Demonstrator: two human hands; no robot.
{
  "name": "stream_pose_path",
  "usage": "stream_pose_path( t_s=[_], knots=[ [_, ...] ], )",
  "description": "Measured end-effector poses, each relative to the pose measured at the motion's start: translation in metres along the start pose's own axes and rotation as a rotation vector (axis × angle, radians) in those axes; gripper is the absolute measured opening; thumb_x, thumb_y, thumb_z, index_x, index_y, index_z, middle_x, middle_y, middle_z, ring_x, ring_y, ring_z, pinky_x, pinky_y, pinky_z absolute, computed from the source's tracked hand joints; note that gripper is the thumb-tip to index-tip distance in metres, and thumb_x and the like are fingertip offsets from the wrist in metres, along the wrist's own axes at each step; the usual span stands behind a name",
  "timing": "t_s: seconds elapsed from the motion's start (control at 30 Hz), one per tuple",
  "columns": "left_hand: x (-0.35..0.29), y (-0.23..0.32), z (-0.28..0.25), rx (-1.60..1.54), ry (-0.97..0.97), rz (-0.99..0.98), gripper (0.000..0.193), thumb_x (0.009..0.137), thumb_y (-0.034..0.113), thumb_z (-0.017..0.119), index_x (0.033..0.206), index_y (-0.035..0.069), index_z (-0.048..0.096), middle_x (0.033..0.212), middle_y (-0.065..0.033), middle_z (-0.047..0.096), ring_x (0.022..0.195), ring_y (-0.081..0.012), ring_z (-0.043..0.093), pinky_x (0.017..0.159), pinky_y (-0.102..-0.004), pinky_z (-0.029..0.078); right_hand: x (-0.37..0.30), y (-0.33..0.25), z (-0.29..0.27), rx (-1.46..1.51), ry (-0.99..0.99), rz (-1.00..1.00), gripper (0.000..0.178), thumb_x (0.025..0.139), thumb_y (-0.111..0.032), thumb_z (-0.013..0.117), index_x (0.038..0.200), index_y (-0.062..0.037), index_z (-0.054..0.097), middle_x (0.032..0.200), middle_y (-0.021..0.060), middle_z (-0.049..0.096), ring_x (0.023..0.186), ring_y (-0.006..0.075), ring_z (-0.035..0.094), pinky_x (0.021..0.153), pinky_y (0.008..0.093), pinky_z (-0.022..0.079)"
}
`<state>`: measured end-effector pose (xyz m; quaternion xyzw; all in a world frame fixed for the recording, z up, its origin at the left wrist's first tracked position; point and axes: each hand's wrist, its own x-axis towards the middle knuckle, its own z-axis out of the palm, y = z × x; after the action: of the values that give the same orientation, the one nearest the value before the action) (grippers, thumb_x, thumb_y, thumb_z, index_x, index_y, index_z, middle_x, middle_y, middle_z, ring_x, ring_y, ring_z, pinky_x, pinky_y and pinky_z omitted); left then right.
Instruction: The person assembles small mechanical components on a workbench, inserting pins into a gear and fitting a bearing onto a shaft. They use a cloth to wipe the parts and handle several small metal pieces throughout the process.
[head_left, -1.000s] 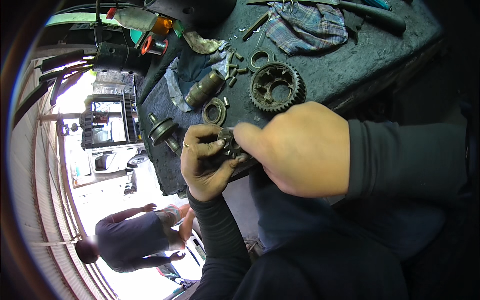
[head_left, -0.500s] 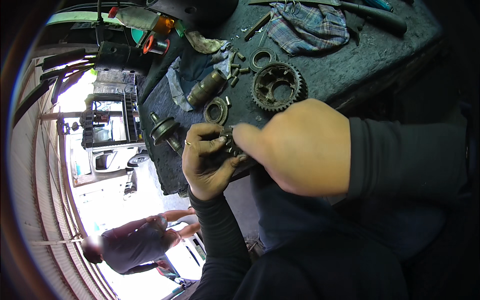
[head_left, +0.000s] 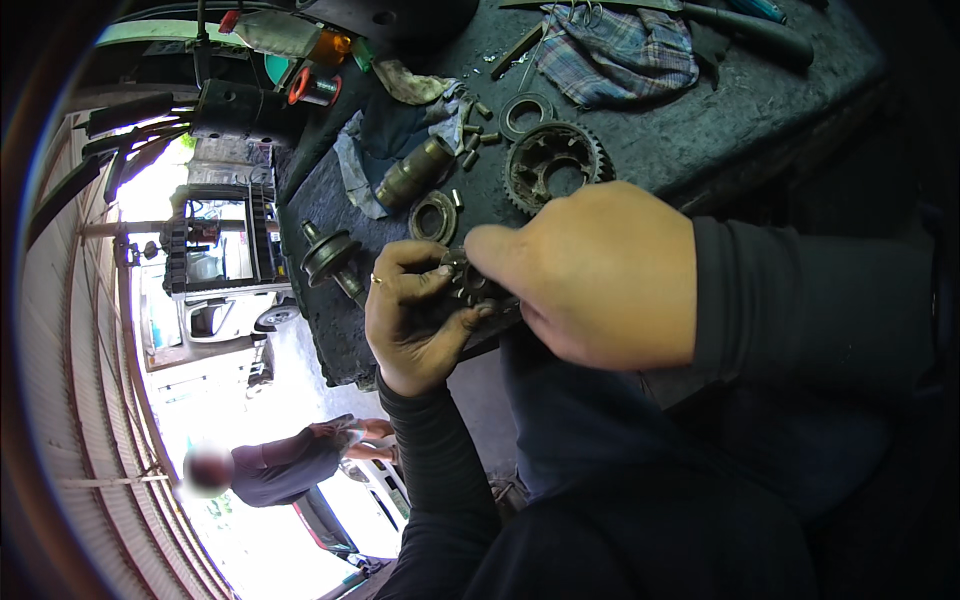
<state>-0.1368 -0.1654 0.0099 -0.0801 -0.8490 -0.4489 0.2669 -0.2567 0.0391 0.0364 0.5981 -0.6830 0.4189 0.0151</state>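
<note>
A small dark toothed metal part (head_left: 464, 282) is pinched between the thumb and fingers of my left hand (head_left: 412, 335), just past the bench edge. Over its right side my right hand (head_left: 595, 280) is closed, with the thumb along the top of the part; the other fingertips are hidden. Beyond my right hand lies a large ring gear (head_left: 555, 178). A bearing ring (head_left: 433, 218) rests just beyond my left hand, and a stepped shaft with a round flange (head_left: 328, 258) lies to its left.
On the dark bench (head_left: 700, 130) are a thick metal cylinder (head_left: 415, 172) on a rag, several short pins (head_left: 483, 110), another bearing ring (head_left: 526, 116) and a plaid cloth (head_left: 620, 55). A solder spool (head_left: 318, 90) stands far left. Another person (head_left: 285, 470) is in the background.
My right hand has shifted slightly up and its thumb has moved over the part. My left hand keeps its hold almost in place. The person in the background has moved.
</note>
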Motion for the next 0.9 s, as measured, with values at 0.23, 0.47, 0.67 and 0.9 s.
stream_pose_path(
  t_s=[0.23, 0.47, 0.67, 0.9],
  knots=[
    [0.001, 0.001, -0.001, 0.000, -0.012, 0.010, 0.043, 0.064, 0.002, 0.085, 0.095, 0.000, 0.056, 0.104, -0.0175, 0.060, 0.091, -0.0235, 0.061, 0.078, -0.0320, 0.050, 0.005, -0.005, -0.015, -0.012, -0.202, 0.123, 0.022, 0.080, -0.015, 0.064, 0.096, -0.0006, 0.061, 0.077, 0.0163, 0.068, 0.071, 0.0329, 0.069, 0.063, 0.0415, 0.054],
    [0.000, -0.001, -0.001, 0.000, -0.007, -0.005, 0.043, 0.063, 0.002, 0.085, 0.095, 0.000, 0.056, 0.104, -0.0181, 0.060, 0.091, -0.0232, 0.060, 0.079, -0.0317, 0.049, 0.007, -0.003, -0.016, -0.002, -0.195, 0.119, 0.022, 0.080, -0.014, 0.064, 0.096, -0.0004, 0.061, 0.079, 0.0155, 0.069, 0.073, 0.0332, 0.070, 0.063, 0.0420, 0.054],
    [0.002, 0.000, 0.000, -0.012, -0.019, -0.004, 0.042, 0.063, 0.000, 0.084, 0.095, -0.001, 0.055, 0.105, -0.0179, 0.059, 0.092, -0.0229, 0.060, 0.080, -0.0315, 0.049, 0.004, 0.001, -0.002, 0.014, 0.021, 0.004, 0.017, 0.075, -0.006, 0.064, 0.087, -0.0020, 0.053, 0.055, 0.0134, 0.058, 0.053, 0.0340, 0.061, 0.048, 0.0426, 0.048],
    [0.001, -0.001, -0.002, -0.033, -0.022, 0.004, 0.041, 0.065, -0.001, 0.083, 0.096, -0.001, 0.055, 0.107, -0.0180, 0.059, 0.093, -0.0233, 0.060, 0.081, -0.0320, 0.050, 0.003, 0.003, -0.002, 0.017, -0.006, 0.008, 0.017, 0.077, -0.007, 0.063, 0.089, -0.0023, 0.053, 0.054, 0.0131, 0.057, 0.050, 0.0322, 0.061, 0.045, 0.0421, 0.047]
  ],
)
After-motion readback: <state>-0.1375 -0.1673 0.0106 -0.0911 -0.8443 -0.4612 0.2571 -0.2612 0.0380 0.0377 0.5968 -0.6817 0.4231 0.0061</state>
